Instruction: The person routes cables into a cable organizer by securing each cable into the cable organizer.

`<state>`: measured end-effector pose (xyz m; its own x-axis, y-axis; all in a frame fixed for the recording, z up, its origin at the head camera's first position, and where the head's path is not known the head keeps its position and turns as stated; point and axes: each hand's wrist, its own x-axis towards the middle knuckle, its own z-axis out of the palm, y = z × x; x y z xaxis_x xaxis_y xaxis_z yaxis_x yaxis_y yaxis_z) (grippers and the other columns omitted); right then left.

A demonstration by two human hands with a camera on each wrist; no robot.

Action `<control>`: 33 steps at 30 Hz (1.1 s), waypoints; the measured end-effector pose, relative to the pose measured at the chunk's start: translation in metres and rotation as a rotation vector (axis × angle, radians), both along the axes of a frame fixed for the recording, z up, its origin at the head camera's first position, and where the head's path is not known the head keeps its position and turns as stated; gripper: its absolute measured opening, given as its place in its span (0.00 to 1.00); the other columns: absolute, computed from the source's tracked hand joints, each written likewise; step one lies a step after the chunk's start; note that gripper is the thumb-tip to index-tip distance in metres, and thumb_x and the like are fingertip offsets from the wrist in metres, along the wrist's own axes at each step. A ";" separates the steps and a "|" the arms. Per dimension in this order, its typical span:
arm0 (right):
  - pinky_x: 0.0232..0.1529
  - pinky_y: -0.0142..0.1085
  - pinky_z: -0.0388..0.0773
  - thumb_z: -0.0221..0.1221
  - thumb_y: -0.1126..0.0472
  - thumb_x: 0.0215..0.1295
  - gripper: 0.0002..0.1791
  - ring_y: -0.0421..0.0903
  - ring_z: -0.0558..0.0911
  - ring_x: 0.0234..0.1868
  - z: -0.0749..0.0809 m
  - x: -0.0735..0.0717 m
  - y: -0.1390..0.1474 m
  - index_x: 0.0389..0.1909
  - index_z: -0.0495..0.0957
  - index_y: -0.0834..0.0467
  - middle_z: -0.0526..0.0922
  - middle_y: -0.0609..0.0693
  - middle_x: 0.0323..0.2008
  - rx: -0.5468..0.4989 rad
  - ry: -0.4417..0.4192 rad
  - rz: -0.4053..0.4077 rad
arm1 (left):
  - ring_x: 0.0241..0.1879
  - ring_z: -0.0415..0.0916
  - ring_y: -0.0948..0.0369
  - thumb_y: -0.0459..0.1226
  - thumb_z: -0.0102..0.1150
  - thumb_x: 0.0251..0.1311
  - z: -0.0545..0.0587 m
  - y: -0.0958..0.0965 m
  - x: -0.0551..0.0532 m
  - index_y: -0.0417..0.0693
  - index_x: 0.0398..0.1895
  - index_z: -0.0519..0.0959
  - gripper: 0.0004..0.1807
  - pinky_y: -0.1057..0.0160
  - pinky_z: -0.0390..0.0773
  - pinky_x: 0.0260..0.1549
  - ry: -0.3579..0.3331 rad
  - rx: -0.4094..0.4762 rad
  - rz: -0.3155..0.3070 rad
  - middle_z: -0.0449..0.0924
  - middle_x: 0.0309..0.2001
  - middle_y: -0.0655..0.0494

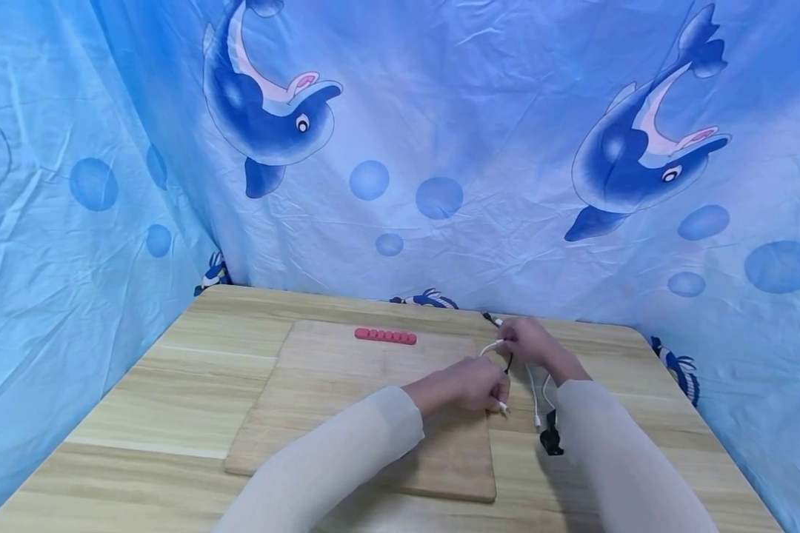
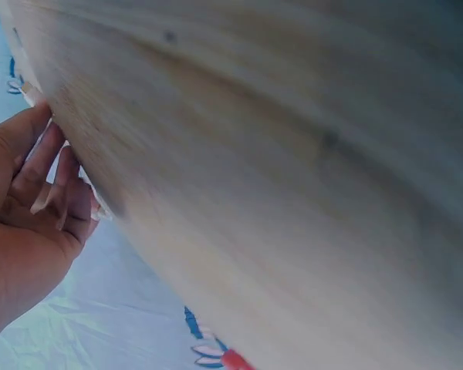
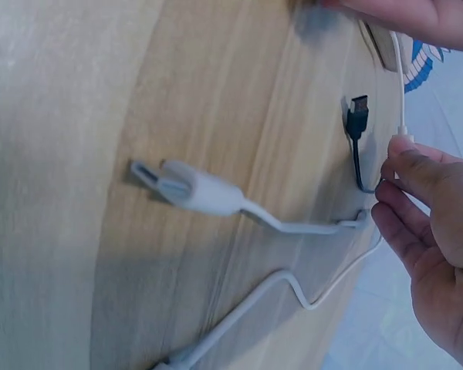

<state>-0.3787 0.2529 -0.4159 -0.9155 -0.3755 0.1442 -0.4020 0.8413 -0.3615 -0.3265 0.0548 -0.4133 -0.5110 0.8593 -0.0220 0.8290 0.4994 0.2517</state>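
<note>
White sleeves (image 1: pixel 333 451) are stretched over the worktop (image 1: pixel 140 414); near the wooden board's (image 1: pixel 333 385) far right corner, 1 white cable (image 3: pixel 402 86) is pinched — plug (image 1: pixel 504 408) in the left hand (image 1: pixel 472 383), connector (image 3: pixel 403 132) in the right hand (image 1: pixel 530 342) — and is best handled by these ends, slack between.

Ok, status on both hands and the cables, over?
Left fingers pinch slim white plug; right fingers pinch thin white cable. Black rectangular USB plug near right fingers, might obstruct.

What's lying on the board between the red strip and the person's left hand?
Nothing shows there: in the head view, the wooden board is bare between the red strip and the left hand.
</note>
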 end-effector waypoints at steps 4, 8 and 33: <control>0.40 0.46 0.82 0.65 0.69 0.66 0.03 0.50 0.84 0.35 0.004 0.002 0.004 0.32 0.82 0.62 0.86 0.54 0.31 -0.042 0.026 -0.008 | 0.31 0.74 0.75 0.37 0.70 0.63 0.001 -0.001 0.000 0.57 0.30 0.84 0.06 0.78 0.72 0.35 -0.018 0.052 -0.013 0.81 0.28 0.70; 0.43 0.50 0.82 0.66 0.68 0.66 0.03 0.54 0.85 0.38 0.007 0.005 0.009 0.33 0.82 0.63 0.86 0.55 0.33 -0.075 0.059 -0.028 | 0.31 0.75 0.73 0.34 0.70 0.62 0.003 -0.004 -0.001 0.52 0.31 0.84 0.04 0.79 0.71 0.34 -0.066 0.100 -0.012 0.83 0.29 0.66; 0.40 0.43 0.81 0.65 0.67 0.68 0.02 0.48 0.86 0.36 0.026 0.006 -0.004 0.36 0.81 0.61 0.87 0.51 0.32 -0.166 0.097 -0.036 | 0.35 0.77 0.66 0.30 0.72 0.57 0.014 -0.054 -0.009 0.44 0.38 0.85 0.06 0.72 0.76 0.37 -0.279 0.413 0.258 0.82 0.32 0.59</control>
